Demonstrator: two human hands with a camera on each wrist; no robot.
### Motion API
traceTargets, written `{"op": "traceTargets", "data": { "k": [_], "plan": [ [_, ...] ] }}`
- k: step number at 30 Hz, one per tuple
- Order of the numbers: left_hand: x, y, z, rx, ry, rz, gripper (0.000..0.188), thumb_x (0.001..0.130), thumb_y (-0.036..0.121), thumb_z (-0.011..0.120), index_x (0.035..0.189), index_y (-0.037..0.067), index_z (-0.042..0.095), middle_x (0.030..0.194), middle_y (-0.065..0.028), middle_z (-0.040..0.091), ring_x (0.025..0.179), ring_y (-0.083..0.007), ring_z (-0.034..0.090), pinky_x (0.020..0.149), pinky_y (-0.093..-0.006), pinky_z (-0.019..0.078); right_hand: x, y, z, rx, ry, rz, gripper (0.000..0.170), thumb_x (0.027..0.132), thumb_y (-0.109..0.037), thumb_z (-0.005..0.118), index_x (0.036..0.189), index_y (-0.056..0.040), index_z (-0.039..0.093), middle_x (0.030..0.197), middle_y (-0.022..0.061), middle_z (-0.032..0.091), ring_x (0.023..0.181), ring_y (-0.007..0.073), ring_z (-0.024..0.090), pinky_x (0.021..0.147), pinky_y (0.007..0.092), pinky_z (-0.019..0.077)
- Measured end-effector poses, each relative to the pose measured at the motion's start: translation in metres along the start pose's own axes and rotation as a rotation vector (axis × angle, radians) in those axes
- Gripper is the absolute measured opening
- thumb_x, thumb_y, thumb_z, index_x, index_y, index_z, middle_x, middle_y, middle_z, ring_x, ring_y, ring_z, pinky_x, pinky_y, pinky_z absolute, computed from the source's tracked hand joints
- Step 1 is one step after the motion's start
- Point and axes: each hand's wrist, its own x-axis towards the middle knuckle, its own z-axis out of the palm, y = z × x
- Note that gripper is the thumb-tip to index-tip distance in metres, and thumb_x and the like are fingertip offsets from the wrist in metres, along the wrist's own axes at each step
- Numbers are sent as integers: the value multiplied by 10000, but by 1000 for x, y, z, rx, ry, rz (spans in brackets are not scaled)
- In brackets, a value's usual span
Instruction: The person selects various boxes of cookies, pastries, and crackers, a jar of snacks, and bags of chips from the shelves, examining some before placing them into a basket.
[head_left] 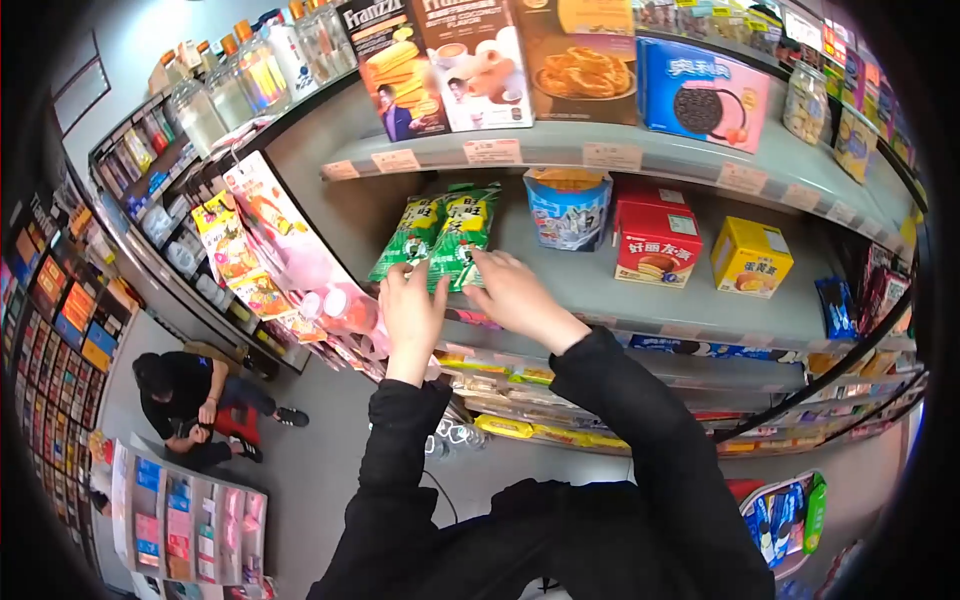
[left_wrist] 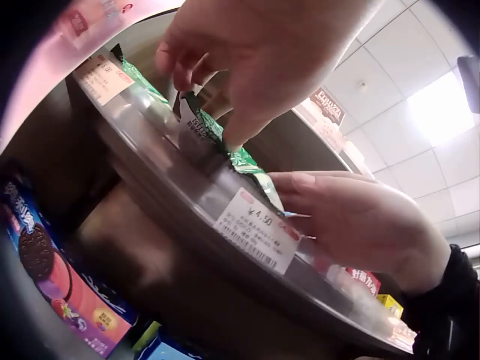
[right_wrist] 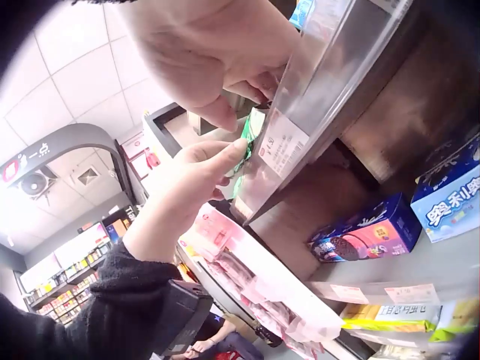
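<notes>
Two green snack bags, a left one (head_left: 405, 232) and a right one (head_left: 466, 225), stand side by side at the left end of the middle shelf. At their lower front is my left hand (head_left: 412, 318), its thumb and bent fingers gripping the bag edge in the left wrist view. My right hand (head_left: 522, 300) rests its fairly straight fingers against the lower right side of the right bag. In the right wrist view, the left thumb (right_wrist: 234, 152) lies on green wrapper at the shelf lip. The bags' lower parts are partly hidden by both hands.
Right of the bags stand a blue pouch (head_left: 568, 210), a red box (head_left: 655, 240) and a yellow box (head_left: 750, 257). Large biscuit boxes (head_left: 480, 65) line the shelf above. Pink hanging packs (head_left: 300, 250) are at left. A seated person (head_left: 185, 400) is lower left.
</notes>
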Motion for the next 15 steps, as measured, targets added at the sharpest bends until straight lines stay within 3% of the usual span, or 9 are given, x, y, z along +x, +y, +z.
{"op": "traceTargets", "data": {
  "k": [4,6,8,12,15],
  "plan": [
    [-4,9,-9,16,25,6,363,722,181,630,1028,10,537,1004,-166,484,924,-322,477,793,-370,400,-6,-5,-7,-62,-29,39,513,778,-276,543,1169,27,405,1133,189,489,1107,352,413,890,448,350],
    [-12,20,-16,-116,114,73,340,731,134,607,1036,14,517,1011,-167,478,941,-328,472,802,-376,397,-18,-7,-15,-55,26,38,511,760,-251,562,1163,23,407,1140,187,479,1102,352,412,898,434,348],
    [-23,37,-27,-239,109,136,293,739,55,565,1024,15,509,1010,-157,474,930,-308,474,798,-361,396,-36,-11,-31,71,123,-121,491,744,-202,570,1149,25,409,1123,191,478,1086,353,414,896,409,356],
    [-61,73,-32,-523,-83,192,283,735,6,532,1017,3,506,937,-142,497,845,-267,506,734,-327,418,-95,-13,-70,232,48,-63,435,767,-177,552,1139,10,426,1106,182,490,1066,345,435,891,396,363],
    [-97,106,-22,-700,-259,260,245,734,-22,520,977,1,532,836,-127,541,728,-228,548,642,-302,441,-154,-2,-98,349,-198,17,297,772,-176,531,1013,-2,526,955,159,564,888,306,545,763,379,429]
  ]
}}
